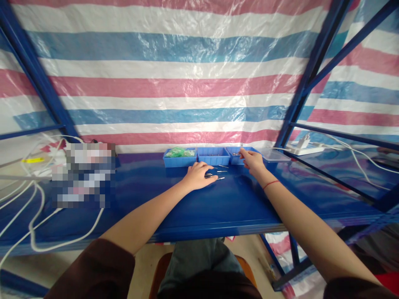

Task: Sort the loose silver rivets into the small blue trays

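My left hand (199,174) rests palm down on the blue table (187,207), fingers curled, with its fingertips on a small metal pin (209,176). More thin metal pins (222,171) lie loose just right of it. My right hand (253,161) reaches to the rim of the right-hand blue bin (240,154), fingers pinched together over small parts inside; what they hold is too small to make out. A middle blue bin (213,156) and a left blue bin with green parts (180,156) stand in the same row.
A clear plastic tray (275,155) sits right of the bins. White cables (37,216) loop over the table's left side beside a blurred patch (83,174). A white power strip (304,145) lies on the right shelf. Blue frame posts and a striped tarp enclose the bench.
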### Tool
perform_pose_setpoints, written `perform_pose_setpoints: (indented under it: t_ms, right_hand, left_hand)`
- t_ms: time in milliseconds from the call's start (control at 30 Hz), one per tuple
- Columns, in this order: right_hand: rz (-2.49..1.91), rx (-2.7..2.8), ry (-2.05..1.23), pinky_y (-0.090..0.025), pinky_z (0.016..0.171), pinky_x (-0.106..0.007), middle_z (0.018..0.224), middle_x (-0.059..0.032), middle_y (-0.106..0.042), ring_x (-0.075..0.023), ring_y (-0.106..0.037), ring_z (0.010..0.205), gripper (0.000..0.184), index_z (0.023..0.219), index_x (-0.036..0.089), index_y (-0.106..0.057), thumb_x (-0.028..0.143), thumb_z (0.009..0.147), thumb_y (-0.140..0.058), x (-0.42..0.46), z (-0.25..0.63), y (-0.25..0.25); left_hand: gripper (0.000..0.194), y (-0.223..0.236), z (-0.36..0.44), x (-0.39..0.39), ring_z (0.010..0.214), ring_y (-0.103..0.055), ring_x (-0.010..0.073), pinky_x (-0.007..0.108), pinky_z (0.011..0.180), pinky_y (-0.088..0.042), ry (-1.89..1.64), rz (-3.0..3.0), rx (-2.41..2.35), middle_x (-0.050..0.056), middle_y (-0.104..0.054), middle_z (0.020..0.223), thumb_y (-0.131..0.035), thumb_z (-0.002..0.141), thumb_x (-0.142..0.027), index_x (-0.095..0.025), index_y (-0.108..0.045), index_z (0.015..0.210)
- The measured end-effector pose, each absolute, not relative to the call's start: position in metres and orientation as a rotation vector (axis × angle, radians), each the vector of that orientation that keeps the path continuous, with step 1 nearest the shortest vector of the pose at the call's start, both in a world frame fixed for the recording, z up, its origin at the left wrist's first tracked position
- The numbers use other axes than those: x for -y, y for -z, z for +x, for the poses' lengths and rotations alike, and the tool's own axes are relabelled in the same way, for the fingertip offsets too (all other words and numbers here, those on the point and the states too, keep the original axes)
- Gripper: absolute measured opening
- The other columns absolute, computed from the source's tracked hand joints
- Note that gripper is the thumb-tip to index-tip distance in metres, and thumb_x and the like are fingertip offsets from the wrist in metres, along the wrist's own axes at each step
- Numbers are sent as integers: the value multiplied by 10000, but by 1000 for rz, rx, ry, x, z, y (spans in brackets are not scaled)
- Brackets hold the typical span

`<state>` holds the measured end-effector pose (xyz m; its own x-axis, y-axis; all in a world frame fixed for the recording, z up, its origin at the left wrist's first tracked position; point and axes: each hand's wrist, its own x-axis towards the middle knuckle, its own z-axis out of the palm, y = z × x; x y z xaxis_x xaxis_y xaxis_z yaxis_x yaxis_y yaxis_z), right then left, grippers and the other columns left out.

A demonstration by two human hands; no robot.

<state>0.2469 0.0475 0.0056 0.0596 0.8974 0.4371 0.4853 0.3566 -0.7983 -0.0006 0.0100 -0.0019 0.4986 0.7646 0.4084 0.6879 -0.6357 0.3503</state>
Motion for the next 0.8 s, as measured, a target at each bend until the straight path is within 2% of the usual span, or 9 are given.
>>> perform_pose_setpoints:
  t_ms: [67,133,267,433,567,633,800]
  right_hand:
    - [-1385,1499,-488,-279,344,-264,528,-42,-534,-85,-316,356,534,724,163,-618,629,790,-367,-44,249,-8]
    - [-1408,1595,-507,-347,412,-270,575,-52,-579,-101,-407,416,442,692,157,-646,558,768,-477,-38,241,-11]
    - [-1313,2099,-319,-427,606,-287,727,-36,-660,-147,-545,600,162,777,185,-699,296,700,-611,-26,217,-13]
    - [-1362,2330,-109,-419,638,-293,732,-47,-657,-167,-562,637,175,715,187,-683,103,701,-530,-22,203,-6]
    - [-1289,2418,95,-408,722,-326,731,-69,-614,-184,-552,701,194,714,159,-630,75,749,-459,-17,199,-8]
    - [-1218,2421,81,-407,735,-321,746,-70,-603,-180,-547,721,197,753,157,-612,75,769,-434,-12,195,-12]
    - [-1063,2234,-203,-430,688,-287,805,-50,-634,-160,-565,734,143,825,174,-610,195,808,-469,-1,180,-22]
  left_hand:
    - [444,1,-1,-8,1080,-463,284,439,933,-339,-705,2629,-1244,54,-571,1127,-543,731,-569,-286,-630,1063]
    - [396,1,-1,-8,1074,-468,275,442,933,-330,-663,2656,-1231,45,-574,1121,-519,759,-550,-303,-642,1044]
    - [302,4,1,-10,1024,-498,250,421,898,-360,-688,2692,-1228,42,-586,1077,-488,813,-465,-313,-661,1007]
    - [263,8,1,-15,964,-538,222,368,876,-396,-727,2726,-1171,49,-601,1013,-489,829,-398,-276,-681,960]
    - [327,9,1,-16,947,-554,217,343,863,-419,-815,2683,-1169,54,-605,999,-539,800,-408,-247,-627,1071]
    - [356,8,1,-16,917,-563,200,312,838,-434,-897,2649,-1142,51,-609,974,-547,797,-405,-230,-601,1102]
    - [237,6,1,-18,791,-572,155,255,755,-435,-1020,2605,-1075,23,-606,822,-464,857,-347,-204,-653,861]
